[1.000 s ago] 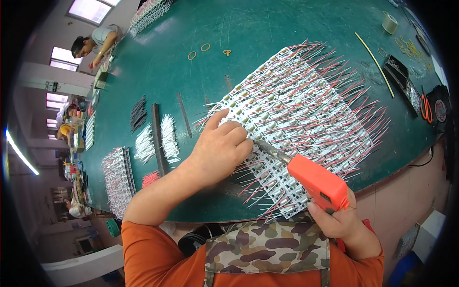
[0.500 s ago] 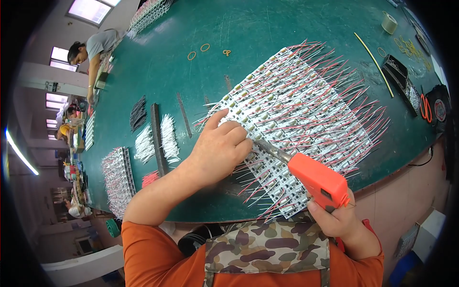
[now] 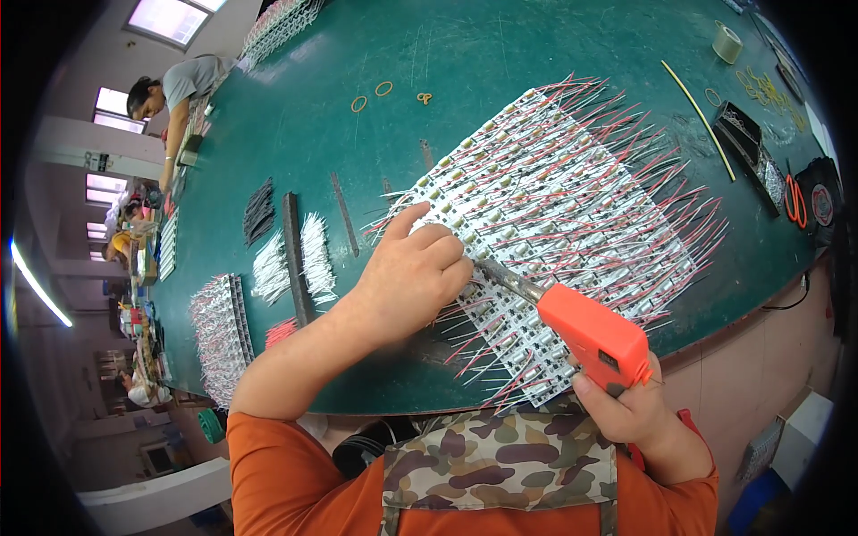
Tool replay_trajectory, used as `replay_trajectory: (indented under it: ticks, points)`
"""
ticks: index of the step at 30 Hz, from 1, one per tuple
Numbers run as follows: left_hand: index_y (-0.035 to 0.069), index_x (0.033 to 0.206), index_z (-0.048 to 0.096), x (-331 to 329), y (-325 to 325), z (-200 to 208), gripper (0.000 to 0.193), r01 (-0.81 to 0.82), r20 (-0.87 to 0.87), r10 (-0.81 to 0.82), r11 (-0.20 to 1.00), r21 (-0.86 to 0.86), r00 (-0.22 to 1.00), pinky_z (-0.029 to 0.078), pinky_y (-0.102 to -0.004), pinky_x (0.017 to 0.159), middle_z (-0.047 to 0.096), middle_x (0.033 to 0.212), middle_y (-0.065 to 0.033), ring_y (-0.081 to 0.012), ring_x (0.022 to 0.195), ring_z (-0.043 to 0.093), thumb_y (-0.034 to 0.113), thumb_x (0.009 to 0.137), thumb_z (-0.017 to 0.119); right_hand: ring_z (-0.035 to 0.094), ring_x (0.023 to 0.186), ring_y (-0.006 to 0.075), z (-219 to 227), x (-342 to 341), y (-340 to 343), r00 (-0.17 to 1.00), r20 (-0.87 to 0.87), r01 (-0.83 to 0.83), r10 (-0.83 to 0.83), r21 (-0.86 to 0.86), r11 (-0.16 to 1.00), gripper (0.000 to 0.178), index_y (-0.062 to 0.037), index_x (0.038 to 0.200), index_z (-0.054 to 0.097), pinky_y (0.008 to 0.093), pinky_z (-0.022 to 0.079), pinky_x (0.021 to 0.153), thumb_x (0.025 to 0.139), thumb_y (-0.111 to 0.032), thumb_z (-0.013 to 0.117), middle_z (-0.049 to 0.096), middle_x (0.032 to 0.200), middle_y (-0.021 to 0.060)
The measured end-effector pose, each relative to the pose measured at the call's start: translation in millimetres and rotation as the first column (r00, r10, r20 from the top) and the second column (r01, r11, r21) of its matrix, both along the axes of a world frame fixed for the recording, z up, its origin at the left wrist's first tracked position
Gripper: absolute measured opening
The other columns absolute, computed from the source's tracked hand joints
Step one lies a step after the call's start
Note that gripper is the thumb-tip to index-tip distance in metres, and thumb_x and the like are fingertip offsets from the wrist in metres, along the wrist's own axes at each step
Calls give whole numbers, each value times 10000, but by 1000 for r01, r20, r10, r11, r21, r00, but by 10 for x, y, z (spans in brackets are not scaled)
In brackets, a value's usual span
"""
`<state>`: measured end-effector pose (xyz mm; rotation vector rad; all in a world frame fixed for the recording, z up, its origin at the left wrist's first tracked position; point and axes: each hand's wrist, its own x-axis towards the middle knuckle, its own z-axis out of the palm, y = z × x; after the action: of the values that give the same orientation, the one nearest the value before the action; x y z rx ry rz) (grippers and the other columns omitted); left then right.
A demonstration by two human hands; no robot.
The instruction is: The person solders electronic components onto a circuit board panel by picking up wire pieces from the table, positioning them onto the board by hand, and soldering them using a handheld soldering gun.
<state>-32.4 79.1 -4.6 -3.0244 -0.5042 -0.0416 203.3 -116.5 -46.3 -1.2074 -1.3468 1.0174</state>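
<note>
A panel of white circuit boards (image 3: pixel 581 192) lies at a slant on the green table, with rows of small components and many red and white wires sticking out past its edges. My right hand (image 3: pixel 626 406) is closed around the handle of a red-orange soldering gun (image 3: pixel 592 335). The metal barrel points left and its tip reaches the panel right beside my left fingers. My left hand (image 3: pixel 416 277) rests over the panel's left part, fingers bent and pressed together. Whatever they pinch is hidden beneath them.
Left of my forearm lie bundles of white wires (image 3: pixel 316 259), black wires (image 3: pixel 258 213), red wires (image 3: pixel 281 332), a dark bar (image 3: pixel 297 259) and another wired panel (image 3: pixel 219 339). Rubber bands (image 3: pixel 383 88), a black box (image 3: pixel 751 156) and orange-handled scissors (image 3: pixel 795 201) lie farther off. A person (image 3: pixel 183 94) works far left.
My hands and the soldering gun stay almost exactly in place. At the far left, the other person's arm has shifted slightly.
</note>
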Motion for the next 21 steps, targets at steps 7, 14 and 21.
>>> replay_trajectory:
  ticks: [7,14,21]
  points:
    - [105,900,676,-3,4,-4,167,8,11,-8,1000,-2,1000,403,-495,1047,601,860,-26,-197,959,621,105,743,623,631,723,179,17,-11,5,999,-52,-7,4,-50,999,402,34,1189,574,297,498,681,804,-8,682,656,896,84]
    - [104,887,667,-2,2,-4,160,17,19,-18,1000,15,1000,412,-490,1034,587,841,-23,-197,936,620,107,735,617,638,738,186,81,-1,11,992,-125,-28,13,-120,992,365,23,1157,596,296,498,695,803,1,678,656,914,88]
    - [102,871,659,-2,1,3,151,24,10,-24,1000,15,1000,419,-489,1025,574,823,-22,-197,920,618,113,729,609,635,746,197,77,13,-12,997,-36,71,-70,22,997,331,17,1131,612,308,500,692,809,-19,680,638,924,93]
